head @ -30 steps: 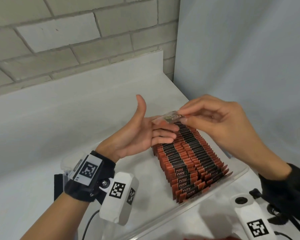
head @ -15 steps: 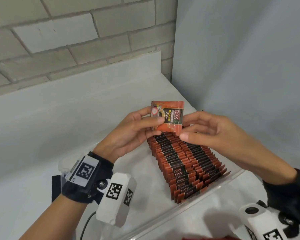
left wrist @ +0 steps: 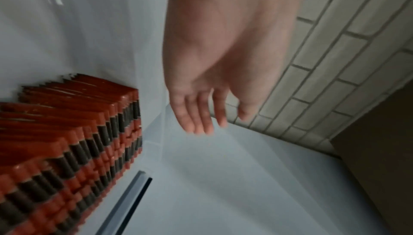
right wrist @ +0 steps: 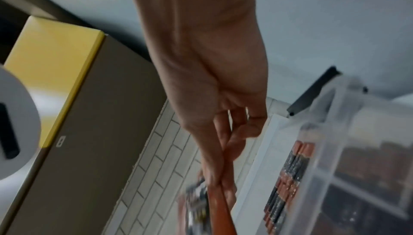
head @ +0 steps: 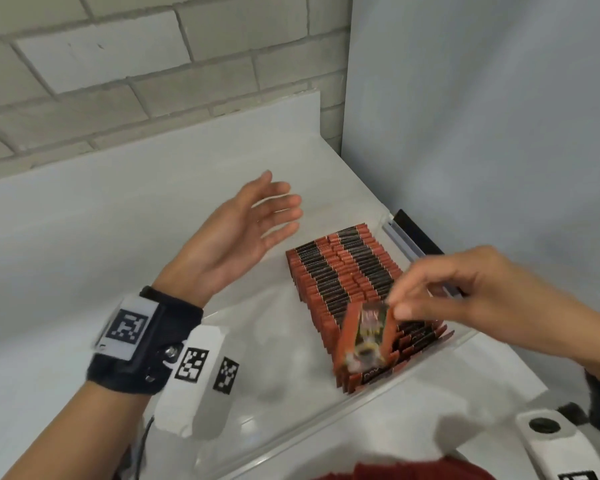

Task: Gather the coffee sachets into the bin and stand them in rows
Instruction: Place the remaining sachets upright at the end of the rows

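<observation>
Two tight rows of red-and-black coffee sachets stand on edge in the clear plastic bin. My right hand pinches one loose sachet by its top edge, holding it upright at the near end of the rows. My left hand hovers over the bin's left side, palm turned right, fingers straight and spread, holding nothing. It stays apart from the rows.
A white brick wall runs behind the white table, and a grey panel closes the right side. The bin's black-edged rim lies beyond the rows. A yellow-topped box shows in the right wrist view.
Both hands held the sachet above the rows' far end. The left hand has let go and drawn back left; the right hand has carried the sachet down to the near end.
</observation>
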The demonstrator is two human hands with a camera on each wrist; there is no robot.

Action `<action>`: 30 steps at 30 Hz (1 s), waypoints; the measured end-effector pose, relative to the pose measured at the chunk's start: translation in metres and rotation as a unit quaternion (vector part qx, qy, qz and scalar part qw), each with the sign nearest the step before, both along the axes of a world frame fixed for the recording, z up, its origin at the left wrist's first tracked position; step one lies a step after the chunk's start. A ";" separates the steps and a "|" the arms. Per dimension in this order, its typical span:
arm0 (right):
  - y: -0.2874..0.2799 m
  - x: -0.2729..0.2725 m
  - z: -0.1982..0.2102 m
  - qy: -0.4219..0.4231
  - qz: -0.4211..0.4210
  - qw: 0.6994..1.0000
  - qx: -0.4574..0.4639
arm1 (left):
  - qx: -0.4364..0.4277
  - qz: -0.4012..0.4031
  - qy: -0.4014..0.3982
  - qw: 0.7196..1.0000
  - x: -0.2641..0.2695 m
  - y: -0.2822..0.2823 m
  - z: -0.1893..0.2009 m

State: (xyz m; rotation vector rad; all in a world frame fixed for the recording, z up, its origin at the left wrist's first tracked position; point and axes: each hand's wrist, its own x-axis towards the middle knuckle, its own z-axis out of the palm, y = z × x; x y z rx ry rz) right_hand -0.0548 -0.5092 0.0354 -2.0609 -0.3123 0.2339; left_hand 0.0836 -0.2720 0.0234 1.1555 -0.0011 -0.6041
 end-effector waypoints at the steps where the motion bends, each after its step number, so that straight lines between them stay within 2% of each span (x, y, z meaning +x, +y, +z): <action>1: -0.003 -0.004 -0.001 -0.003 0.028 0.999 -0.043 | 0.032 0.016 0.015 0.999 -0.003 0.001 0.003; 4: -0.009 -0.009 -0.007 0.000 0.089 0.987 -0.132 | 0.113 0.027 0.095 0.989 -0.027 0.002 0.006; 7: -0.010 -0.006 -0.013 0.026 0.105 0.979 -0.171 | 0.179 -0.019 0.175 0.968 -0.065 0.004 0.001; 9: -0.011 -0.003 -0.017 0.032 0.121 0.977 -0.172 | 0.195 -0.061 0.219 0.954 -0.087 0.003 -0.004; 12: -0.008 0.005 -0.023 0.018 0.153 0.968 -0.198 | 0.168 -0.130 0.270 0.939 -0.108 -0.007 -0.010; 14: -0.006 0.009 -0.028 0.025 0.174 0.962 -0.209 | 0.147 -0.167 0.275 0.935 -0.113 -0.015 -0.013; 17: -0.006 0.010 -0.029 0.044 0.189 0.962 -0.192 | 0.133 -0.168 0.268 0.939 -0.113 -0.019 -0.017; 22: -0.008 0.011 -0.023 -0.047 0.060 0.976 -0.203 | 0.134 -0.135 0.263 0.946 -0.114 -0.016 -0.015; 25: 0.000 0.015 -0.032 -0.088 0.074 0.963 -0.245 | 0.117 -0.138 0.263 0.948 -0.114 -0.019 -0.012; 30: -0.002 0.018 -0.038 -0.075 0.100 0.945 -0.301 | 0.113 -0.120 0.260 0.951 -0.116 -0.015 -0.012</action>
